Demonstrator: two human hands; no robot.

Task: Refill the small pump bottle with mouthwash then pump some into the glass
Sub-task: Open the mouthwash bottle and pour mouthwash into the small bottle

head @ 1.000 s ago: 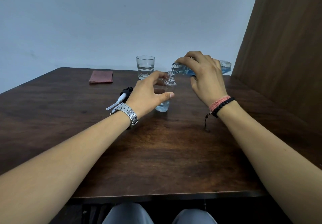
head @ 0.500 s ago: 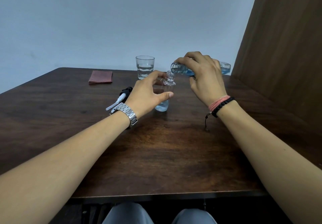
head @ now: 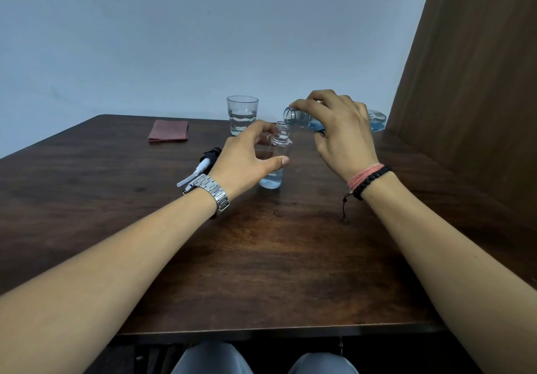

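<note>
The small clear pump bottle (head: 276, 167) stands upright on the table with its top off and a little pale blue liquid at the bottom. My left hand (head: 247, 160) wraps around its body. My right hand (head: 338, 131) holds the mouthwash bottle (head: 299, 117) tipped almost flat, its open mouth just above and right of the small bottle's neck; blue liquid shows at its far end. The black pump head with its white tube (head: 203, 164) lies on the table behind my left wrist. A clear glass (head: 242, 115) with some clear liquid stands at the back.
A folded reddish cloth (head: 168, 130) lies at the back left of the dark wooden table (head: 276, 257). A brown wooden panel (head: 470, 83) rises along the right side. The table's near edge is just above my knees.
The mouthwash bottle's mouth has shifted slightly left, closer over the small bottle's neck. My left hand has stayed on the small bottle.
</note>
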